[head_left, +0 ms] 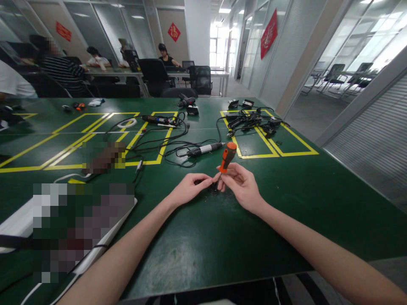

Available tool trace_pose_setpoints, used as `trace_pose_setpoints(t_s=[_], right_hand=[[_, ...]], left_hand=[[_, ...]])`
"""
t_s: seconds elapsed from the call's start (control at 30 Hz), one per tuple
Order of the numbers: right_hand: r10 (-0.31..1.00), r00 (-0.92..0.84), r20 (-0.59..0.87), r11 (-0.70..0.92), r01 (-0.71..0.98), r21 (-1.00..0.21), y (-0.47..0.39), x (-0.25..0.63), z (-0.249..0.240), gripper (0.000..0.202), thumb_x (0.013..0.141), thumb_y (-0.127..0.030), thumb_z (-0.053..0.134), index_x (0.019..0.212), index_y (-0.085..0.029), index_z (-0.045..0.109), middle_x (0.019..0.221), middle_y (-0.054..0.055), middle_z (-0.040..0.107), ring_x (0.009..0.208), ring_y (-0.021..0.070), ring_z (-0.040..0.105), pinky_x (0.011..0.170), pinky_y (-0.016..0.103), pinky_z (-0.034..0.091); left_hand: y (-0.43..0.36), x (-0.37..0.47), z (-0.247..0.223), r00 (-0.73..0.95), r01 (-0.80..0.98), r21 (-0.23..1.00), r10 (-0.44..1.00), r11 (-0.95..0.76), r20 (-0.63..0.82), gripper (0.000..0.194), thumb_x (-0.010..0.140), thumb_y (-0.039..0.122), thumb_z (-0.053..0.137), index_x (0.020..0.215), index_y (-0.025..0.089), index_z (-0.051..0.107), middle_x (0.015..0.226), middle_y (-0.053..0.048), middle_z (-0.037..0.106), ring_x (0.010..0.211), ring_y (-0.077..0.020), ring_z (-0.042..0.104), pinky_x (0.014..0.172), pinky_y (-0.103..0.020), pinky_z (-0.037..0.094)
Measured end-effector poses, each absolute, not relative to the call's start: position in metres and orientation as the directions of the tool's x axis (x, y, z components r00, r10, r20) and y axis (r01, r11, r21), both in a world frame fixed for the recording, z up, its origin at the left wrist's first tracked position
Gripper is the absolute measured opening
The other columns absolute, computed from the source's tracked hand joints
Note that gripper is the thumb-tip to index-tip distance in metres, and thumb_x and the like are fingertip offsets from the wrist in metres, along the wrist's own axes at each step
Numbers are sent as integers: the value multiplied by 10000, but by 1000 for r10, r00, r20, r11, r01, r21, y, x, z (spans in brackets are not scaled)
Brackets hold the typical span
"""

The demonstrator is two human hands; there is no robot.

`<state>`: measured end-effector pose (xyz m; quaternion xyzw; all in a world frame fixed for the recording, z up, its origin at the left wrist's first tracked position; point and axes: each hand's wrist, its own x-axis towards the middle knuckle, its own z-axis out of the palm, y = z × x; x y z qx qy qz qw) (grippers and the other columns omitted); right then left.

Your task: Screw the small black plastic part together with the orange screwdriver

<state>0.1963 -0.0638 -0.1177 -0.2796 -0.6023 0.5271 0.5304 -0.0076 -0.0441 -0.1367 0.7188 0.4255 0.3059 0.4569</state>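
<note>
My right hand (244, 186) has its fingers closed around the lower end of an orange and dark grey screwdriver (229, 154). The handle points up, tilted slightly to the right, and its thin shaft runs down between both hands. Across from it, my left hand (190, 188) is closed in a pinch, thumb and forefinger reaching to the shaft's lower end. Beneath the fingertips, a small black part (214, 191) sits on the green tabletop, mostly covered by the fingers. Whether the screwdriver tip touches this part I cannot tell.
Beyond my hands lies a corded electric screwdriver (205, 150) with looping black cables. Black cables and parts (244, 120) are heaped in a yellow-taped area (297, 153) at the right. A power drill (186, 101) stands farther back. Blurred items (104, 212) lie at left; several people sit beyond.
</note>
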Motion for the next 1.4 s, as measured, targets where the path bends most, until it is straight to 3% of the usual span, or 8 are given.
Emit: trace_pose_setpoints(t_s=[0.2,0.43,0.67,0.83,0.93,1.17,1.3,1.4], right_hand=[[886,-252,390,373,-112,-921,-64,197,-113,221,868,-411,775,856,-191,755,848,37,697,593,115,611,510,259,518],[885,-312,346,290,-212,-933,-64,196,-115,281,914,-457,717,1022,-202,666,774,12,703,576,125,635,550,275,545],[890,-285,355,320,-164,-933,-66,196,-113,259,819,-419,824,855,-193,703,738,10,688,557,126,630,516,266,548],[890,-300,342,291,-202,-935,-65,195,-113,278,903,-462,727,911,-184,727,671,5,663,549,137,628,523,290,567],[894,-293,339,283,-218,-934,-67,195,-113,278,849,-418,799,990,-201,697,754,12,705,605,140,655,584,301,600],[897,-258,359,318,-189,-929,-66,195,-112,213,831,-386,817,860,-187,747,743,4,678,557,118,632,500,262,561],[899,-277,338,289,-205,-935,-65,196,-114,263,904,-426,735,976,-174,754,726,18,699,572,135,651,545,290,582],[909,-243,338,283,-236,-930,-66,195,-115,271,866,-410,781,1003,-184,718,794,30,737,592,134,666,566,287,588]], left_hand=[[-44,-9,-139,451,338,914,891,-224,52,443,945,520,579,985,128,781,926,-59,754,855,-205,638,802,-286,473],[-44,-7,-136,441,348,912,897,-217,45,431,939,510,583,949,131,788,900,-46,753,815,-186,629,763,-269,469],[-44,-9,-137,447,341,911,892,-232,60,408,953,486,583,929,130,782,882,-42,745,803,-178,622,752,-259,453],[-45,-9,-137,456,335,913,888,-232,58,434,972,501,560,924,127,775,850,-34,723,769,-163,594,728,-256,437],[-45,-8,-136,454,346,909,889,-230,52,436,967,507,563,902,127,769,832,-30,711,759,-159,576,713,-255,424],[-44,-9,-140,435,369,892,896,-263,84,490,975,532,503,773,127,689,758,-15,646,740,-157,546,710,-261,410],[-45,-9,-136,449,358,902,891,-243,62,396,934,475,566,848,125,731,773,-8,652,726,-148,530,688,-255,392],[-46,-8,-132,454,357,903,889,-239,56,291,880,380,604,897,131,752,804,-11,683,730,-146,548,694,-250,405]])
